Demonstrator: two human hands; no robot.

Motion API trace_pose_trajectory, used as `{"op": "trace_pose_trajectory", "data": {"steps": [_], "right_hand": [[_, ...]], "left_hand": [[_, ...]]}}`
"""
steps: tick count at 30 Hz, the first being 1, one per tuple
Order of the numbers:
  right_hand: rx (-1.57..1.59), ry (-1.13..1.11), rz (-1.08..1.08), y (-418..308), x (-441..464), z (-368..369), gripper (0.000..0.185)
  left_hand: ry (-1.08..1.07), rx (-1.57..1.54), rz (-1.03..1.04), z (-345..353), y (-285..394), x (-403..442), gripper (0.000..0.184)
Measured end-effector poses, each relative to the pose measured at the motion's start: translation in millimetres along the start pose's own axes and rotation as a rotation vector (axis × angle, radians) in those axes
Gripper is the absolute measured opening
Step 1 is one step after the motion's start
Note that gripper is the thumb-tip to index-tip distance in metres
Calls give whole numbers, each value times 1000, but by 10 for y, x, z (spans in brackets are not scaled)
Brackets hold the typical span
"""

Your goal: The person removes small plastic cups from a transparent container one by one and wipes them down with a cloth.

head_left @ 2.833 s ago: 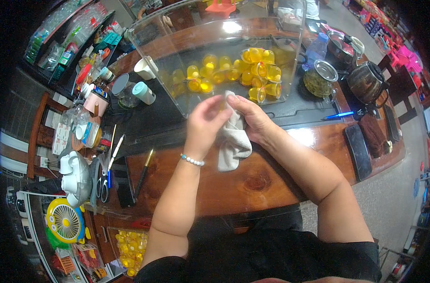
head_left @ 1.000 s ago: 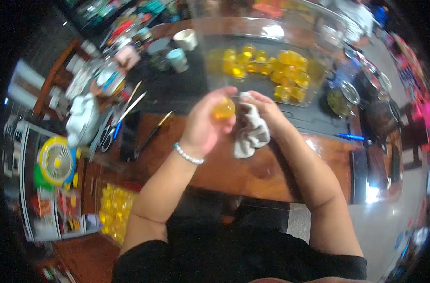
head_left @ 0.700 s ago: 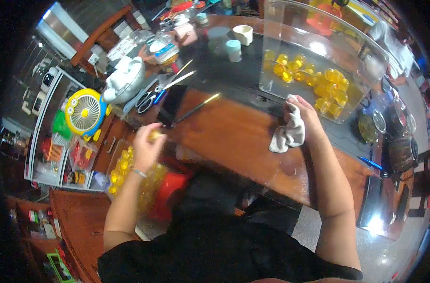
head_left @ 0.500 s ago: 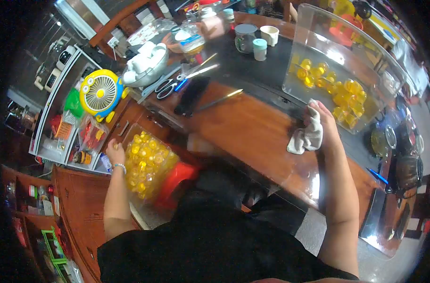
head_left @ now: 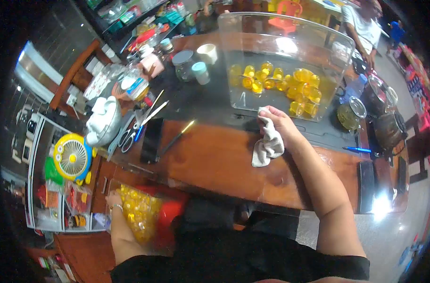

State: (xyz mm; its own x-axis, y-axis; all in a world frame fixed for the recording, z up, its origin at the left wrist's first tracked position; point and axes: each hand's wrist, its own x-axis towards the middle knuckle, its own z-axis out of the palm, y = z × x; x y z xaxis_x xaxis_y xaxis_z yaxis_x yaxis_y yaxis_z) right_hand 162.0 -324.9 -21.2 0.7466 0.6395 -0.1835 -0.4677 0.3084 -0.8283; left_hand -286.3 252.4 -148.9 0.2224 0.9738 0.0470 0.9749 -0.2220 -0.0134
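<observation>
Down at the lower left, my left hand (head_left: 113,199) is at the near-left edge of a clear container full of yellow capsules (head_left: 142,212); its fingers are too small and blurred to read. Over the front of the wooden table (head_left: 215,160), my right hand (head_left: 277,123) pinches a crumpled white cloth (head_left: 268,148), which hangs from the fingers. Just beyond that hand stands a large clear bin (head_left: 290,35) with several yellow capsules (head_left: 302,89) inside.
A black pen (head_left: 178,137), scissors (head_left: 126,140) and a bowl of white items (head_left: 103,123) lie left. Jars (head_left: 183,66) and a cup (head_left: 207,54) stand behind. A teapot (head_left: 389,131) and blue pen (head_left: 356,149) are right. A person (head_left: 363,28) is at the back right. A fan (head_left: 73,158) stands lower left.
My left hand has moved from in front of me, where it held a yellow capsule, down to the container at the lower left. My right hand keeps the cloth. The camera view has turned.
</observation>
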Motion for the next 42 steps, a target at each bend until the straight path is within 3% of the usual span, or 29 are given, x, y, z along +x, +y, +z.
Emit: {"op": "trace_pose_trajectory", "data": {"steps": [2, 3, 6, 7, 9, 13, 15, 18, 21, 24, 26, 28, 30, 32, 33, 35, 36, 38, 40, 42], "right_hand": [[3, 10, 1, 1, 8, 13, 8], [10, 12, 9, 1, 4, 12, 9], [9, 3, 14, 3, 12, 8, 9], [5, 3, 4, 9, 23, -2, 9], [5, 5, -13, 43, 42, -23, 10], [-35, 11, -15, 13, 14, -5, 9], [-12, 15, -4, 19, 16, -5, 9], [-27, 13, 0, 46, 33, -60, 8], [-44, 0, -11, 51, 47, -75, 8], [-62, 37, -35, 36, 25, 6, 9], [-98, 23, -22, 64, 58, -53, 12], [-74, 15, -98, -14, -20, -28, 13], [215, -114, -120, 68, 67, -157, 14], [349, -230, -67, 19, 77, -234, 18], [388, -169, -26, -55, 0, -162, 20], [450, -305, 56, -82, -65, -192, 23], [457, -379, 101, -95, -102, -199, 25], [392, -520, 106, -71, -109, -224, 27], [406, -562, 149, -103, -176, -218, 30], [383, -622, 152, -75, -124, -259, 32]], "left_hand": [[-9, 144, 9, 148, 127, 169, 40], [-37, 40, 120, 172, 132, 226, 35], [-338, 457, 483, 794, -392, 1250, 41], [-374, 358, 499, 686, -347, 1066, 41], [-378, 212, 455, 498, -230, 906, 38], [-227, -459, 206, 299, -207, 628, 35], [-108, -226, 71, 48, 23, 360, 29], [87, 121, 103, -907, 774, -577, 23], [361, -260, 602, -1032, 801, -600, 18], [360, -679, 818, -1458, 1557, -1024, 13], [150, -935, 838, -1759, 2245, -1483, 11], [-46, -1097, 1061, -1917, 2920, -1808, 12], [-473, -1383, 1029, -2026, 3668, -2289, 14], [-692, -1431, 1110, -2001, 4416, -2680, 22], [-842, -1440, 1093, -1956, 4752, -2837, 29], [-1032, -1394, 1001, -1944, 5326, -3201, 32], [-1075, -1439, 1076, -1630, 5699, -3164, 35], [-783, -1254, 1401, -1453, 6067, -3333, 33], [-808, -1086, 1496, -1440, 6193, -3527, 45], [-711, -975, 1465, -1401, 6239, -3641, 52]]}}
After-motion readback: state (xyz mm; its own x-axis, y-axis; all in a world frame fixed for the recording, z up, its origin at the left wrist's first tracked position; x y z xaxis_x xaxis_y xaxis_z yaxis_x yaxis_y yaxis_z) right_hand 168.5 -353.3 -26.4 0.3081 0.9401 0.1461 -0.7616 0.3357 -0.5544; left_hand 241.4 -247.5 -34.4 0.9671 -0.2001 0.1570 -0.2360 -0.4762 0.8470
